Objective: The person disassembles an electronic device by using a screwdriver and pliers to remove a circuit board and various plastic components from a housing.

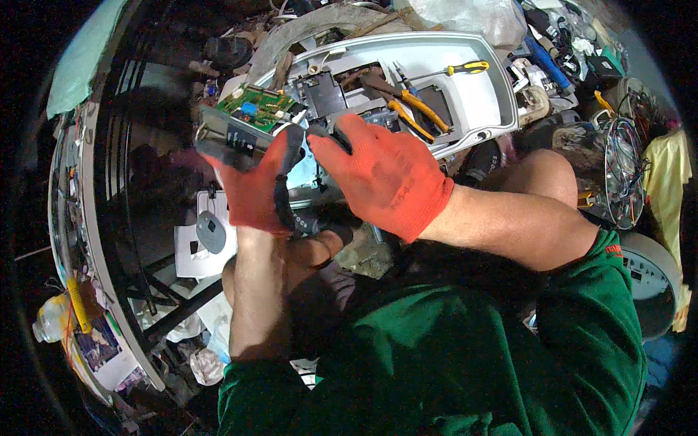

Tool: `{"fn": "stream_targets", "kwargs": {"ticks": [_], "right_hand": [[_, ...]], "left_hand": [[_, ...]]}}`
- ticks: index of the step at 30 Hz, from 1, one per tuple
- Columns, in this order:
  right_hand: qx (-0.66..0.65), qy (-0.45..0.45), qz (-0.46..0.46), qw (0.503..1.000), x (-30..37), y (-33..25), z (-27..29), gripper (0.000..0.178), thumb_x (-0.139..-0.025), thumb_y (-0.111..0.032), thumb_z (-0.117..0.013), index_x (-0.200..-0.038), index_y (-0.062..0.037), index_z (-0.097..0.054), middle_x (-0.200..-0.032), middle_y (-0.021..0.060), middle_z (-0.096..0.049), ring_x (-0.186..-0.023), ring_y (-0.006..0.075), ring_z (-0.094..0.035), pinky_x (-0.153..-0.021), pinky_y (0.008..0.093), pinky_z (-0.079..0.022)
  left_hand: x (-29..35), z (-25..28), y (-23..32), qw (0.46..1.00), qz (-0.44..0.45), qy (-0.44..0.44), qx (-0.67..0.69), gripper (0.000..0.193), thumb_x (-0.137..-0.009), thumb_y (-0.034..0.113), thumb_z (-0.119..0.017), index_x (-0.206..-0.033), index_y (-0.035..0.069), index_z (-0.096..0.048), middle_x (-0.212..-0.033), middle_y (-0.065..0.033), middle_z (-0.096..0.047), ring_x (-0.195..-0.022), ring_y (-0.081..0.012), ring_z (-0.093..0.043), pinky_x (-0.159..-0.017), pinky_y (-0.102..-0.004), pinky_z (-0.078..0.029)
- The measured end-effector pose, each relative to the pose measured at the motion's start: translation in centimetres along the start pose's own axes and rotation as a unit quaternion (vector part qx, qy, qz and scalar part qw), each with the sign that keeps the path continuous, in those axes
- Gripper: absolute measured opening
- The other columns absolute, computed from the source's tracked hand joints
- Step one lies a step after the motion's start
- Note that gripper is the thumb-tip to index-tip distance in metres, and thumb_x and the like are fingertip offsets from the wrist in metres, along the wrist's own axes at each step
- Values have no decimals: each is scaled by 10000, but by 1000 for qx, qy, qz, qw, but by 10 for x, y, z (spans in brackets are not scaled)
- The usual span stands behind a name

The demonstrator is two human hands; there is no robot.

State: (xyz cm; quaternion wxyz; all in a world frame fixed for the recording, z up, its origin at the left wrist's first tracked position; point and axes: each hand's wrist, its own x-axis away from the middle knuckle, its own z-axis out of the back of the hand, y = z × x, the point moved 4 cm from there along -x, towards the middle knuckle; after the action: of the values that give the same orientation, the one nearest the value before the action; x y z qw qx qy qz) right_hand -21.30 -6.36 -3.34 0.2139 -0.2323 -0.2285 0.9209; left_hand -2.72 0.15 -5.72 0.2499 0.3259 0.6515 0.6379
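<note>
My left hand [254, 178], in an orange glove with dark fingertips, grips a grey-framed electronic module [236, 136] from below, thumb on the right side. A green circuit board [258, 105] with small parts shows at the module's far side. My right hand [389, 171], gloved alike, is closed beside the left thumb, fingertips curled in; what they hold, if anything, is hidden. Just beyond, a white plastic casing [476, 98] holds orange-handled pliers [422, 109], a screwdriver with a yellow handle [467, 68] and dark parts [321, 94].
To the left stands a dark rack-like frame with a pale edge [94, 218]. A white piece with a grey disc [211, 232] lies near my left forearm. At the right are piled electronic scrap, a bundle of wires [625, 171], a yellow cloth [667, 174] and a round grey device [647, 283].
</note>
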Motion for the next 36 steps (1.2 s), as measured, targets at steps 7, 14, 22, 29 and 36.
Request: {"fn": "stream_targets", "kwargs": {"ticks": [7, 14, 22, 29, 36], "right_hand": [[-119, -1, -25, 993, -21, 31, 19, 277, -846, -195, -593, -1074, -39, -611, -982, 213, -648, -921, 413, -641, -840, 482, -521], [-52, -89, 25, 994, -23, 42, 26, 297, -822, -193, -603, -1088, -61, -603, -984, 197, -667, -965, 404, -636, -872, 485, -517], [-20, -105, -67, 992, 0, 76, 3, 487, -865, -257, -636, -1295, -65, -508, -1208, 190, -592, -1106, 373, -583, -935, 476, -482], [0, 55, -13, 998, 26, 76, 7, 459, -813, -290, -673, -1219, -115, -549, -1054, 141, -568, -1015, 340, -598, -840, 445, -506], [81, 119, -145, 979, 19, 122, 41, 461, -811, -296, -678, -1211, -103, -556, -1072, 142, -587, -981, 326, -605, -805, 443, -508]], "left_hand": [[-2, 15, -12, 981, 62, -178, -42, 548, -1043, 459, -386, -1025, -13, -663, -885, -66, -643, -763, -161, -569, -722, -289, -469], [7, 3, -22, 964, 18, -100, -246, 961, -743, 34, -717, -1537, 35, -175, -1374, -181, -497, -1229, -306, -536, -1070, -347, -417], [-23, 38, -46, 989, 73, -131, -3, 412, -910, 207, -607, -1296, 88, -526, -1033, -58, -648, -826, -165, -644, -637, -312, -541], [-25, 15, -50, 958, 164, -211, 105, 568, -828, 210, -599, -1369, 73, -494, -1191, -94, -617, -972, -215, -634, -726, -293, -550], [-15, 13, -40, 981, 117, -128, 83, 555, -756, 157, -623, -1303, 120, -541, -1064, -68, -640, -836, -199, -630, -614, -283, -520]]}}
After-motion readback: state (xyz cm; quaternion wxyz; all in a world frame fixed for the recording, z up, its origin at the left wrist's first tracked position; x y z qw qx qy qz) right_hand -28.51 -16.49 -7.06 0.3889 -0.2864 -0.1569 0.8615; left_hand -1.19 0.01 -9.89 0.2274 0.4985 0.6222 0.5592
